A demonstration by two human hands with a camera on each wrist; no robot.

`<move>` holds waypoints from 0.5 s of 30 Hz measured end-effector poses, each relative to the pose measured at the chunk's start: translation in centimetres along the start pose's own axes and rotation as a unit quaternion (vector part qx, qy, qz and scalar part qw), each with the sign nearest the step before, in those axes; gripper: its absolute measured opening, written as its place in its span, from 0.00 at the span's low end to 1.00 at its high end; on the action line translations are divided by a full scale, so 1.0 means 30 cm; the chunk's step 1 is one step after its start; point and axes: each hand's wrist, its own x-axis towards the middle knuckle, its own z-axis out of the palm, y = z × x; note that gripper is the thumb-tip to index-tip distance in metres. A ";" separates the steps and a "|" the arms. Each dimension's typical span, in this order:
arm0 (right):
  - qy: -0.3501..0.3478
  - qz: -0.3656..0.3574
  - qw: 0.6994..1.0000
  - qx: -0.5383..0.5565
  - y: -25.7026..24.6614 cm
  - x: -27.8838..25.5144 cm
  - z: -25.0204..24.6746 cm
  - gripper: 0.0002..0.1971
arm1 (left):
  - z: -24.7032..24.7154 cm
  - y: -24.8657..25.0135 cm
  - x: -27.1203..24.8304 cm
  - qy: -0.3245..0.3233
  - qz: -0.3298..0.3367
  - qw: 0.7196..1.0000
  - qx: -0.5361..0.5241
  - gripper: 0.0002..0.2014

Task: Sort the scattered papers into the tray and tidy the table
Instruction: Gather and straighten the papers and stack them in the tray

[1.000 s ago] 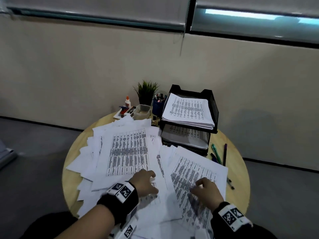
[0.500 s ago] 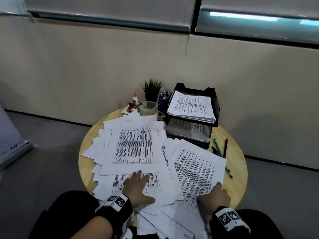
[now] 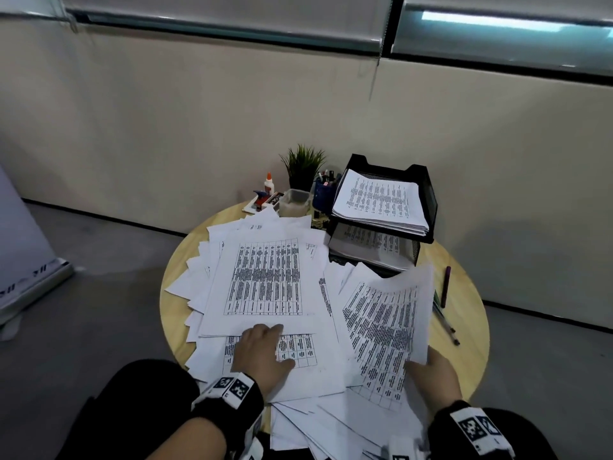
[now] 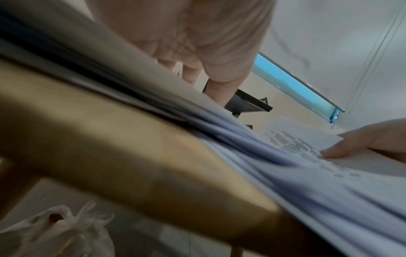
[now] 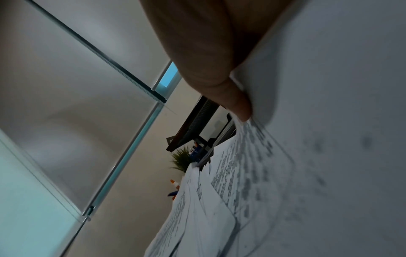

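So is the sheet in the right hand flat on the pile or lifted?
Lifted. The right hand pinches the sheet by its near edge, and its far edge curls up off the pile.

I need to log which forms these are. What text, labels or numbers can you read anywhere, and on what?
No text is readable.
Lifted sheet pinched by right hand: printed table, too blurred.
Pile sheets under left hand: print too small.
Tray stacks: print too small.
Glue bottle: label unreadable.
Wrist bands: square code patterns, no words.
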 end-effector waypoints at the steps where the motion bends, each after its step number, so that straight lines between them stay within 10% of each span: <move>1: 0.011 -0.004 1.000 0.007 0.002 0.008 -0.010 0.15 | -0.003 -0.005 0.005 0.001 -0.012 1.000 -0.001 0.38; 8: 0.104 -0.079 0.988 0.080 0.007 0.022 -0.093 0.15 | -0.013 -0.041 0.029 -0.093 -0.072 0.992 0.048 0.48; 15: 0.153 -0.209 0.965 0.042 -0.089 -0.019 -0.136 0.14 | -0.025 -0.022 0.021 -0.029 -0.013 0.997 0.072 0.37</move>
